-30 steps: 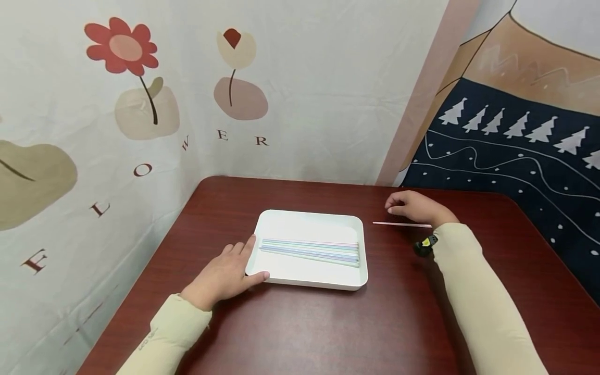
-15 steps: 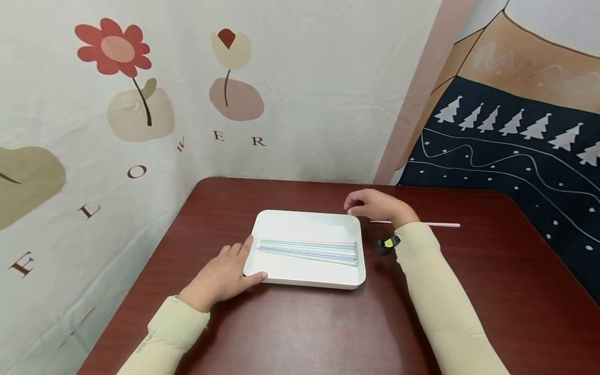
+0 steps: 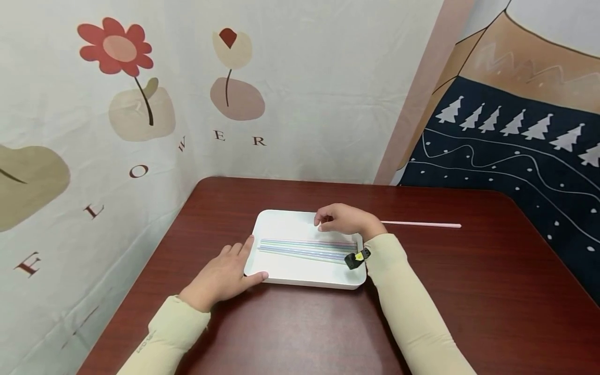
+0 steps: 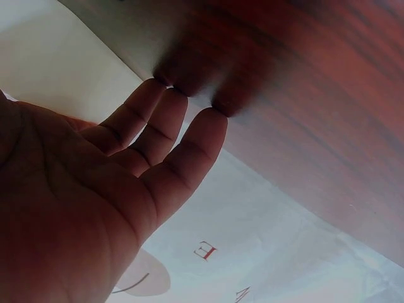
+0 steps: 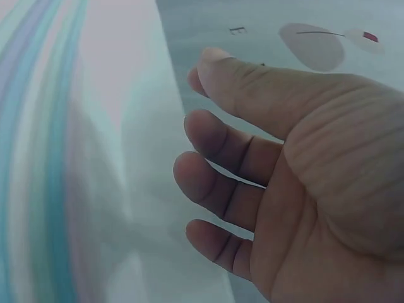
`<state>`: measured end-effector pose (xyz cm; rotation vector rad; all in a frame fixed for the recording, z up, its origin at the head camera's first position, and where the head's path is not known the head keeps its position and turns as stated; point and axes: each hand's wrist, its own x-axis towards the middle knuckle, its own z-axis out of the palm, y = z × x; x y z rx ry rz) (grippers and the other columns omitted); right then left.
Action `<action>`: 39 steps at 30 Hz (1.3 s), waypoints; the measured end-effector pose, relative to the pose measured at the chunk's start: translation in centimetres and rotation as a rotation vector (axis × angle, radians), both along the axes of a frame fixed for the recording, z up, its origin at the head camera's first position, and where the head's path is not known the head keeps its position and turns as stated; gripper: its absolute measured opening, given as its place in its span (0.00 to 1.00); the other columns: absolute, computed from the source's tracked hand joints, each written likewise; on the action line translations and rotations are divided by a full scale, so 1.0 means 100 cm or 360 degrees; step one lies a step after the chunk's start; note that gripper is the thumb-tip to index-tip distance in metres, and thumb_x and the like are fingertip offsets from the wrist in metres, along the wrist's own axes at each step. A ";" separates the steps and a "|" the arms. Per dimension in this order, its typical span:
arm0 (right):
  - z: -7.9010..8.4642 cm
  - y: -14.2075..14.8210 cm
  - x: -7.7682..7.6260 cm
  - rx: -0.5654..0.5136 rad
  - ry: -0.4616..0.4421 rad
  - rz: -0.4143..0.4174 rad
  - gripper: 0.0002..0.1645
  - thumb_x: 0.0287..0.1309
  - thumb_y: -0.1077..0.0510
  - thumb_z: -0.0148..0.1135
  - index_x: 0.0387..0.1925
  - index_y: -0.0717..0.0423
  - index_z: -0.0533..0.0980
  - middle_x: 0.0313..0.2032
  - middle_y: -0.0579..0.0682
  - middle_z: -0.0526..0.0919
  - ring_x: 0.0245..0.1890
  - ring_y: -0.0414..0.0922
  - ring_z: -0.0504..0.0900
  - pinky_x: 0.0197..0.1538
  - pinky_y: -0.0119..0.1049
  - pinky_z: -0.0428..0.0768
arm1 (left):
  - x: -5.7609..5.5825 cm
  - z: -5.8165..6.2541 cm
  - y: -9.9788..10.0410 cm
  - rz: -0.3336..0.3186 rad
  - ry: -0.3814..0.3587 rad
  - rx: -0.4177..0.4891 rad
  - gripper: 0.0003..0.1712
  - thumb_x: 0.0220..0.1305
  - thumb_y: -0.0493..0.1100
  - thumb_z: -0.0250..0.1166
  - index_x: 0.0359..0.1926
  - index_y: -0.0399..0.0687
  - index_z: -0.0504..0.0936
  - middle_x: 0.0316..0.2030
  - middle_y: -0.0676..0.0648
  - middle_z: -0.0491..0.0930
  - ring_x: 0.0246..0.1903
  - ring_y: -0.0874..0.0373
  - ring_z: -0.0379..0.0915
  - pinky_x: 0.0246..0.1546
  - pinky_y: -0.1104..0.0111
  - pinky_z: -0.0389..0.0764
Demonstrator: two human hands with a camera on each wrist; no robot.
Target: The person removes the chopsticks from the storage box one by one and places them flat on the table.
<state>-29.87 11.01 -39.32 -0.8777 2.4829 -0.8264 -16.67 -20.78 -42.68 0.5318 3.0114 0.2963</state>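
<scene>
A shallow white tray lies on the table, with several thin pastel sticks that look like drinking straws side by side inside it. My left hand rests at the tray's left end, fingers along the side and thumb on the near rim. In the left wrist view three of its fingers reach down to the dark red surface. Above the tray's far right part hovers my right hand, loosely curled and holding nothing. The right wrist view has its fingers bent beside the striped straws.
One pink straw lies on the dark red table to the right of the tray, its left end hidden behind the right hand. A printed cloth hangs behind the table. A small black camera sits on the right wrist.
My right hand has swept left from beside the pink straw to over the tray. The pink straw stays on the table. My left hand has kept its place at the tray.
</scene>
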 end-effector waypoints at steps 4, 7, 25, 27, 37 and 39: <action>-0.011 -0.010 0.002 0.0005 -0.0050 0.0018 0.04 0.66 0.60 0.63 0.39 0.46 0.81 0.32 0.44 0.78 0.36 0.43 0.74 0.41 0.37 0.73 | 0.001 0.001 0.000 0.0002 -0.0002 -0.0004 0.62 0.61 0.79 0.51 0.76 0.34 0.52 0.58 0.38 0.71 0.52 0.43 0.66 0.50 0.52 0.74; -0.018 -0.014 0.003 0.0019 -0.0079 0.0029 0.05 0.66 0.59 0.63 0.38 0.44 0.81 0.32 0.44 0.79 0.36 0.43 0.74 0.41 0.37 0.73 | 0.002 0.001 0.000 0.0003 -0.0003 -0.0007 0.63 0.60 0.80 0.50 0.76 0.34 0.52 0.58 0.38 0.71 0.52 0.44 0.66 0.49 0.52 0.74; -0.031 -0.022 0.006 0.0079 0.0009 0.0051 0.06 0.66 0.58 0.62 0.34 0.42 0.80 0.29 0.42 0.77 0.33 0.40 0.74 0.40 0.35 0.72 | 0.001 0.001 0.000 0.0003 -0.0005 -0.0001 0.63 0.60 0.79 0.51 0.76 0.34 0.52 0.58 0.38 0.72 0.52 0.43 0.66 0.48 0.51 0.74; -0.032 -0.023 0.006 0.0082 0.0024 0.0049 0.07 0.67 0.59 0.62 0.34 0.43 0.80 0.29 0.42 0.77 0.33 0.40 0.74 0.40 0.35 0.72 | 0.001 0.002 0.000 0.0006 -0.0015 -0.0008 0.63 0.60 0.80 0.50 0.76 0.34 0.52 0.58 0.38 0.71 0.52 0.43 0.66 0.48 0.51 0.74; -0.037 -0.025 0.004 0.0102 0.0057 -0.0030 0.11 0.68 0.62 0.59 0.31 0.42 0.79 0.27 0.42 0.76 0.31 0.40 0.74 0.38 0.34 0.72 | 0.001 0.000 -0.001 0.0004 -0.0012 0.0004 0.63 0.60 0.79 0.51 0.76 0.34 0.52 0.58 0.38 0.71 0.52 0.43 0.66 0.49 0.51 0.74; -0.037 -0.026 0.003 0.0112 0.0082 -0.0039 0.12 0.68 0.62 0.58 0.31 0.42 0.79 0.27 0.42 0.77 0.31 0.40 0.74 0.38 0.34 0.72 | 0.000 0.000 -0.001 0.0003 -0.0010 0.0001 0.63 0.60 0.80 0.51 0.76 0.34 0.52 0.58 0.38 0.71 0.52 0.43 0.66 0.49 0.51 0.74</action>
